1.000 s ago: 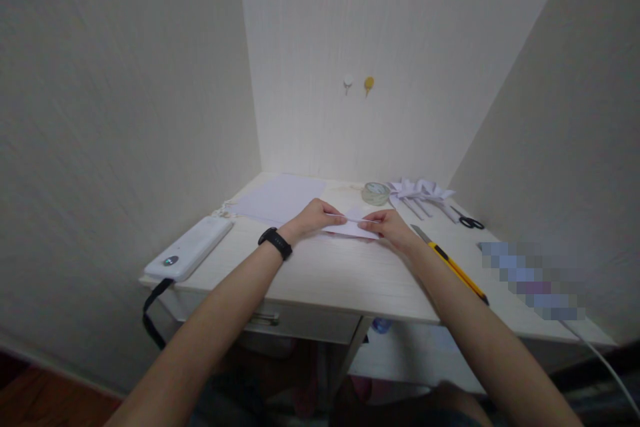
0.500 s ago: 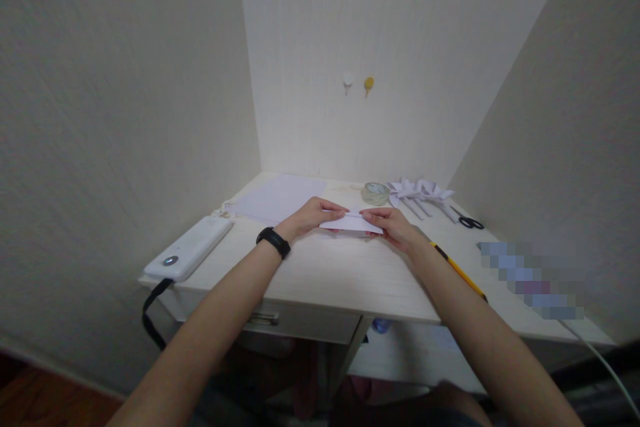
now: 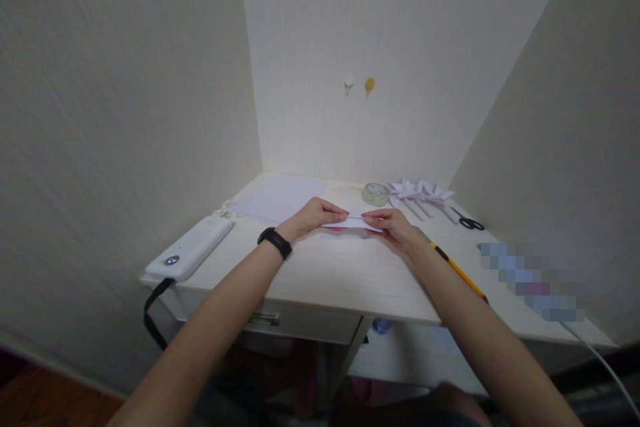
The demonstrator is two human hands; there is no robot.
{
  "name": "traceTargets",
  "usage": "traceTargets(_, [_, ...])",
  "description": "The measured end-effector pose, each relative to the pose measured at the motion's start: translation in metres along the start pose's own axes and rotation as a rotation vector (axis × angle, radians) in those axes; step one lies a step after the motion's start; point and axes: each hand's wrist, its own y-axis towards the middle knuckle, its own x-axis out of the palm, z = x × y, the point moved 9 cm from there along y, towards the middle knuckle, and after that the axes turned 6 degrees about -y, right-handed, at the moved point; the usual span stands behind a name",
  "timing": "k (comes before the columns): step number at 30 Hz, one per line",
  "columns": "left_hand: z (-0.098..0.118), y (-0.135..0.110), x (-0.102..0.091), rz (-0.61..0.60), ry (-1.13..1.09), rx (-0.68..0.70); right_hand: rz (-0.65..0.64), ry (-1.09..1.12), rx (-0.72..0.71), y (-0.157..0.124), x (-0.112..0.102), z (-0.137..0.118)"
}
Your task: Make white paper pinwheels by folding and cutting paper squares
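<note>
Between my two hands, just above the desk, is a folded sheet of white paper [image 3: 353, 223]. My left hand [image 3: 320, 213] pinches its left end, thumb on top and fingers beneath. At the right end my right hand [image 3: 391, 223] grips it the same way, thumb and forefinger meeting at the upper fold. The fingers under the paper are mostly hidden. A black watch [image 3: 275, 242] is on my left wrist. Beside my right forearm lies a yellow and black utility knife [image 3: 460, 273], partly covered by the arm.
White paper sheets [image 3: 283, 197] lie at the back left. A tape roll [image 3: 376, 193], several paper pinwheels [image 3: 420, 193] and black scissors [image 3: 471, 222] are at the back right. A white device [image 3: 193, 250] with a black strap sits on the left edge. A blurred-out object [image 3: 530, 280] lies right.
The paper has tilted or folded, so its front face looks narrower than before. Both hands keep their pinch and have barely shifted.
</note>
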Motion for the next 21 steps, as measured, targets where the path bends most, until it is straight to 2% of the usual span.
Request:
traceTargets(8, [0.0071, -0.0007, -0.0019, 0.042, 0.189, 0.068, 0.071, -0.098, -0.067, 0.0009, -0.0035, -0.0025])
traceTargets(13, [-0.0004, -0.0004, 0.0018, 0.027, 0.066, -0.013, 0.063, -0.196, -0.055, 0.0018, -0.0062, -0.0027])
traceTargets(21, [-0.0026, -0.0016, 0.0071, 0.003, -0.103, -0.066, 0.066, -0.181, -0.070, 0.0014, -0.0069, -0.0069])
